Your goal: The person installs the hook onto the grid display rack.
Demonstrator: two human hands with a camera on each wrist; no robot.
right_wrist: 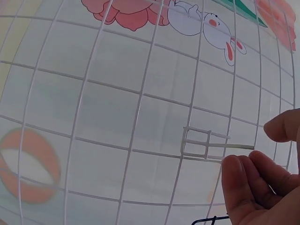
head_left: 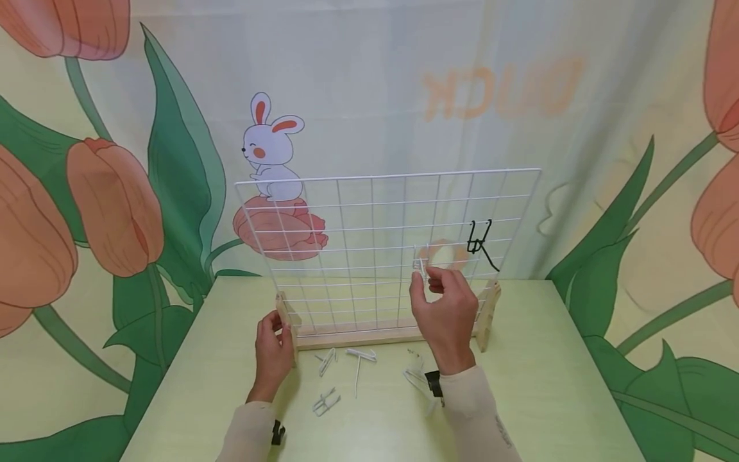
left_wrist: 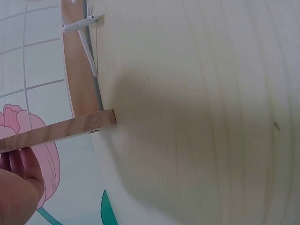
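Note:
A white wire grid panel [head_left: 371,247] stands upright in a wooden base [head_left: 358,338]. My right hand [head_left: 447,314] is at the grid's right half, beside a white wire hook [right_wrist: 197,143] that sits against the grid wires. In the right wrist view, the hook's prong points between my thumb and fingers, with a gap at the thumb. My left hand [head_left: 274,353] is at the wooden side support [left_wrist: 70,129] on the left. Its fingertips rest against the support's outer face, and no finger shows on the opposite face. A black hook [head_left: 476,245] hangs farther right on the grid.
Several loose white hooks [head_left: 326,402] lie on the pale table [head_left: 190,398] in front of the base, some partly hidden by my right wrist. A second wooden support [head_left: 488,317] stands on the right. Behind the table hangs a printed curtain [head_left: 369,83].

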